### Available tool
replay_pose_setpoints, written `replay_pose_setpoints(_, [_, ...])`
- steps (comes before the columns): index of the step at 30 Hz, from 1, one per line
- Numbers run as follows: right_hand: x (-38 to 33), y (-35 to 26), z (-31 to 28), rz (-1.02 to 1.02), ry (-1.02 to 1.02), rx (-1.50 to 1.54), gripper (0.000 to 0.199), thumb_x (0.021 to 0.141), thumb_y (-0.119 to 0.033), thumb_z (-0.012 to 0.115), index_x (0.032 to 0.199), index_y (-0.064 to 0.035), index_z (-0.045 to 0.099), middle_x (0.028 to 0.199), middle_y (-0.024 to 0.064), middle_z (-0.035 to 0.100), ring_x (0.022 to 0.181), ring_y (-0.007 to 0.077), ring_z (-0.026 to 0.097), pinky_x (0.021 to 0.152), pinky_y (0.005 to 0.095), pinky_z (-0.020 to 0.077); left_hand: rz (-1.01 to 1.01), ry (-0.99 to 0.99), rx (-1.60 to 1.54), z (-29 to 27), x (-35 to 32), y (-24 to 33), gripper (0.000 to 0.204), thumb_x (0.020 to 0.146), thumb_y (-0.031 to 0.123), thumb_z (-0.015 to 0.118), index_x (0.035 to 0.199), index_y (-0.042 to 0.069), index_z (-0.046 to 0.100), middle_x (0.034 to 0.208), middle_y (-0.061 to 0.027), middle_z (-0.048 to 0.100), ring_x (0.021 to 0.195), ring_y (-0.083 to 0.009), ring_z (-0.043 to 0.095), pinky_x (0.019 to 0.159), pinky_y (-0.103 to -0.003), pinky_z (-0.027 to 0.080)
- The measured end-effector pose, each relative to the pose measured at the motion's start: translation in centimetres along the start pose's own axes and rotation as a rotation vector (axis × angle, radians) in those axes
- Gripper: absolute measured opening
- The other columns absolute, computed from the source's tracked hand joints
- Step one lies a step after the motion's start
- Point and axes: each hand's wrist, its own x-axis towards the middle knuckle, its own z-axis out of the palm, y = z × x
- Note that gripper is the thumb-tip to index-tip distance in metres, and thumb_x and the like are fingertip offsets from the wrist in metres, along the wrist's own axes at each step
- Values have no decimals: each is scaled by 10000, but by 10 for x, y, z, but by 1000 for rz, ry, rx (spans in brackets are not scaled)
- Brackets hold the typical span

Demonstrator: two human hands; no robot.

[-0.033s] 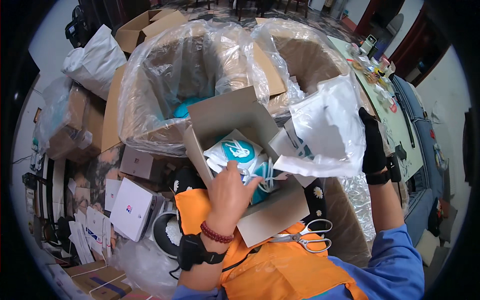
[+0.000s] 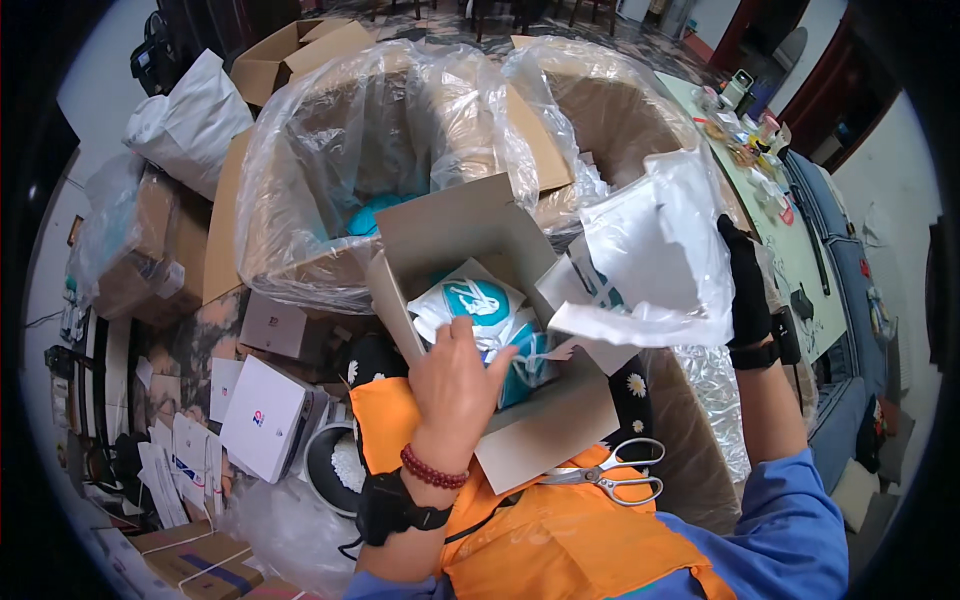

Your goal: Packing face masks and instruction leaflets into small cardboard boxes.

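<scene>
1. Our left hand (image 2: 455,375), fingers loosely curled, rests on white-and-teal packets (image 2: 480,320) inside a small open box (image 2: 470,240) on our lap.
2. Our right hand (image 2: 745,290), gloved black, pinches a clear bag (image 2: 655,255) at 3 o'clock from the box.
3. Scissors (image 2: 610,478) lie at 5 o'clock on the orange apron (image 2: 560,545).
4. A plastic-lined carton (image 2: 370,150) stands at 12 o'clock.

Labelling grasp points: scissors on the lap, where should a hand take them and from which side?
Take the scissors by the finger loops at their right end, coming from above on the right hand side. They lie flat on the orange apron, blades shut and pointing left under the cardboard box flap; the loops lie exposed.
</scene>
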Motion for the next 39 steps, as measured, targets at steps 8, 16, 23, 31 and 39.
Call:
replay_pose_setpoints(8, [-15, 14, 9, -252, -150, -360, 369, 987, -277, 538, 1256, -26, 574, 1163, 91, 657, 1085, 196, 617, 975, 325, 473, 37, -171, -921, -7, 10, 24, 162, 863, 43, 679, 1015, -13, 676, 977, -32, 686, 775, -56, 607, 695, -210, 500])
replay_pose_setpoints(16, [-20, 10, 62, 309, -240, 160, 382, 1011, -288, 492, 1276, -22, 563, 1167, 104, 660, 1060, 192, 636, 940, 322, 500, 11, -331, -1208, 9, 7, 31, 282, 808, -49, 640, 1089, -32, 657, 990, -93, 703, 930, -141, 659, 831, -264, 524])
replay_pose_setpoints(23, [-27, 16, 74, 157, -342, -189, 383, 1027, -260, 433, 1268, 10, 557, 1143, 89, 664, 1021, 156, 634, 923, 314, 498, 53, -214, -1326, 32, 4, 20, 478, 855, -27, 643, 1298, -49, 466, 1119, -138, 658, 982, -198, 675, 909, -298, 527])
replay_pose_setpoints(31, [4, 36, 25, -44, -135, -265, 338, 954, -95, 504, 1252, 37, 594, 1246, 162, 631, 1163, 216, 581, 1050, 331, 411, -162, -326, -1477, 12, 2, 19, 221, 874, 87, 703, 1075, 4, 658, 959, -37, 687, 843, -96, 626, 741, -244, 500])
replay_pose_setpoints(39, [58, -7, -31, -692, 48, -1193, 606, 797, 78, 626, 1379, 6, 472, 1168, 136, 622, 1012, 204, 620, 777, 304, 547, -97, -72, -905, -16, 11, -17, 218, 840, 83, 719, 1026, 3, 638, 889, -22, 698, 782, -104, 640, 691, -275, 504])
